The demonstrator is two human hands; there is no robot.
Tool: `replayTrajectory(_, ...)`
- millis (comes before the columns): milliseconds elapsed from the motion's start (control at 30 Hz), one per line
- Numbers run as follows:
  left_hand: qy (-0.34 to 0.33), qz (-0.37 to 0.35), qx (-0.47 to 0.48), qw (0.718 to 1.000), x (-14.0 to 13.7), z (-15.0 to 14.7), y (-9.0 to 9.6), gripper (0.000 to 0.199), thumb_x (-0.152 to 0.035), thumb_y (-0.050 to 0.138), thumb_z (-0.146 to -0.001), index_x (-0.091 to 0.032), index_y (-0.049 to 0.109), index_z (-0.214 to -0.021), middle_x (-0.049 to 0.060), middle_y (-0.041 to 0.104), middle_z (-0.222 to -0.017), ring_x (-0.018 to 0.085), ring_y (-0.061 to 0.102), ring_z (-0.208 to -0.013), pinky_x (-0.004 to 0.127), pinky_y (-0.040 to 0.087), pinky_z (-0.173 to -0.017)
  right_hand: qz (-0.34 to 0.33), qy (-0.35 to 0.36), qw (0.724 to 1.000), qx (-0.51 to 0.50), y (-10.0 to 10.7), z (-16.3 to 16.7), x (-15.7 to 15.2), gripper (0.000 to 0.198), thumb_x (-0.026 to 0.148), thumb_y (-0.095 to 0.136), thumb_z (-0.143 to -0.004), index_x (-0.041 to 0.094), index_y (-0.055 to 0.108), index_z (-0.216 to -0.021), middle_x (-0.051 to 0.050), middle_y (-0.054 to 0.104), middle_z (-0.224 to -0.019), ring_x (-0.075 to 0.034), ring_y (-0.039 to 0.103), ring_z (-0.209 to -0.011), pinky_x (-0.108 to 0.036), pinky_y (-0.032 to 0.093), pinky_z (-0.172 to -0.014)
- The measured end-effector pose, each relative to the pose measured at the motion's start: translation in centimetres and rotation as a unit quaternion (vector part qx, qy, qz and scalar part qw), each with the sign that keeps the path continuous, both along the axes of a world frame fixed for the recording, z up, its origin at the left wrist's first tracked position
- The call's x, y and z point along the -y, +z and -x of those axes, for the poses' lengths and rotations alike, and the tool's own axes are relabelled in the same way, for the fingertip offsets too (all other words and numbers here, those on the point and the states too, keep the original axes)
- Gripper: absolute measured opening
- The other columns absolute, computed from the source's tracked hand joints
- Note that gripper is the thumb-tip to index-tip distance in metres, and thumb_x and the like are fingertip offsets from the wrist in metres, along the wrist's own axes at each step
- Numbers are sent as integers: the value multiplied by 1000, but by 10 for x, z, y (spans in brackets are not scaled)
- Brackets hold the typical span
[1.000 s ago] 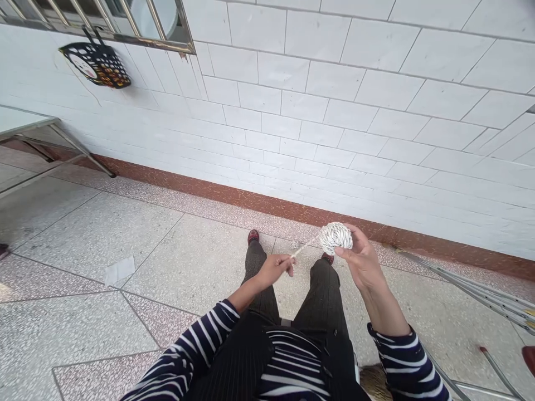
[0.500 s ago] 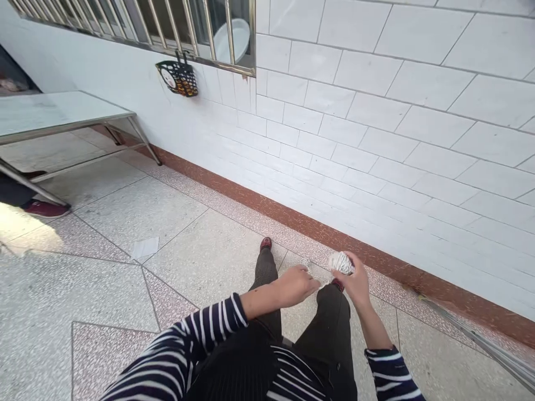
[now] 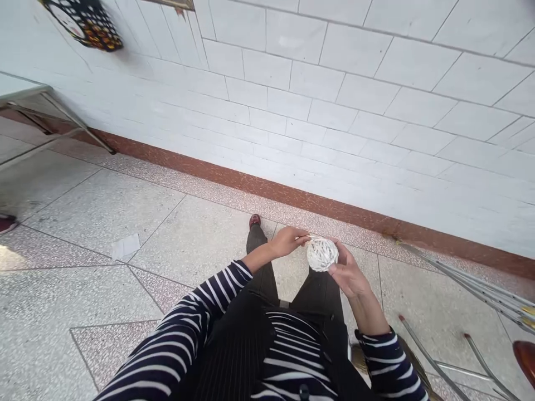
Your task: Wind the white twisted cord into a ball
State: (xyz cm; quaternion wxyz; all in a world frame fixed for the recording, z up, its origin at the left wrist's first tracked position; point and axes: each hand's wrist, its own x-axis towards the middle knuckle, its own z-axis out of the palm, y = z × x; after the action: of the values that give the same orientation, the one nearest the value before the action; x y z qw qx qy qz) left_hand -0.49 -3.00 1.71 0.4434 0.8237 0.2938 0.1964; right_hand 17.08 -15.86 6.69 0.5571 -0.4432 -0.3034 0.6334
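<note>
A round ball of white cord (image 3: 321, 254) rests in the fingers of my right hand (image 3: 351, 275), held over my legs above the floor. My right thumb presses its near side while the other fingers sit behind it. To the left of the ball, my left hand (image 3: 289, 241) is closed in a pinch, fingertips close to the ball's upper left edge. A short length of cord seems to run from those fingertips to the ball. Both wrists come out of striped sleeves.
A white tiled wall (image 3: 309, 111) with a red-brown skirting (image 3: 234, 177) stands ahead. At left are a metal-legged table (image 3: 79, 125) and a white paper (image 3: 126, 247) on the floor. Metal poles (image 3: 472, 281) lie at right, near metal legs (image 3: 434, 362). A black basket (image 3: 90, 28) hangs upper left.
The view has shifted down and right. My left hand has come up beside the ball and pinches at its edge. The right hand has turned, showing the ball's rounder side.
</note>
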Motion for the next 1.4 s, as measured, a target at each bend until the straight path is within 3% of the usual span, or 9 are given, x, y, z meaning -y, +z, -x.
replayTrajectory(133,-15,79,-7,997,22,4,-20,41,-40,48,-97,-15,69,-73,1,68,-71,15,58,-68,23,41,-70,5,-76,997,3,6,-9,6,72,33,92,-52,28,68,-119,-6,68,-121,-28,63,-108,-44,50,-96)
replayTrajectory(300,-40,98,-15,994,43,10,-34,39,-38,47,-97,-16,66,-71,1,68,-74,13,58,-70,22,42,-74,71,-122,982,125,9,-24,3,64,28,95,-46,23,71,-106,-4,71,-99,-25,63,-96,-45,48,-95)
replayTrajectory(467,-24,97,-9,995,35,18,-41,39,-40,47,-97,-16,65,-71,1,67,-76,14,58,-71,23,42,-74,13,-133,970,202,26,-26,0,70,34,93,-53,24,66,-117,-7,68,-114,-27,63,-105,-43,53,-90)
replayTrajectory(667,-21,32,-46,998,39,29,-33,38,-35,44,-100,-16,66,-74,1,67,-74,15,61,-70,24,43,-72,-116,-214,868,433,40,-14,1,66,36,85,-64,25,59,-124,-9,60,-122,-29,58,-113,-45,54,-89)
replayTrajectory(800,-86,-138,-76,984,55,21,-11,31,-32,44,-102,-18,71,-94,4,70,-76,18,65,-76,26,47,-76,-92,-232,789,562,22,-17,-21,63,35,80,-68,24,59,-126,-12,49,-133,-32,49,-121,-50,49,-97)
replayTrajectory(933,-119,-305,-93,940,50,11,11,31,-25,39,-104,-17,69,-105,6,72,-80,18,66,-79,35,49,-93,18,-109,883,456,-19,-21,-39,71,24,80,-58,21,60,-126,-13,43,-138,-35,39,-128,-55,35,-110)
replayTrajectory(1033,-126,-354,-112,920,33,10,18,29,-22,41,-103,-17,70,-105,6,72,-79,18,66,-77,39,48,-99,43,15,925,376,-45,-14,-32,62,15,80,-45,19,71,-106,-10,60,-116,-34,51,-113,-55,37,-105)
replayTrajectory(1200,-151,-314,-89,933,17,14,6,23,-19,47,-101,-19,70,-105,3,75,-86,16,68,-80,39,44,-105,50,160,964,208,-58,-3,-2,49,26,75,-53,20,75,-102,-3,71,-95,-26,62,-96,-42,47,-91)
replayTrajectory(1400,-148,-289,-72,943,17,12,-2,22,-17,49,-100,-18,67,-113,5,75,-95,16,69,-90,39,41,-110,67,151,986,12,-54,-8,8,59,17,77,-51,23,72,-109,-1,70,-102,-20,59,-95,-29,42,-83)
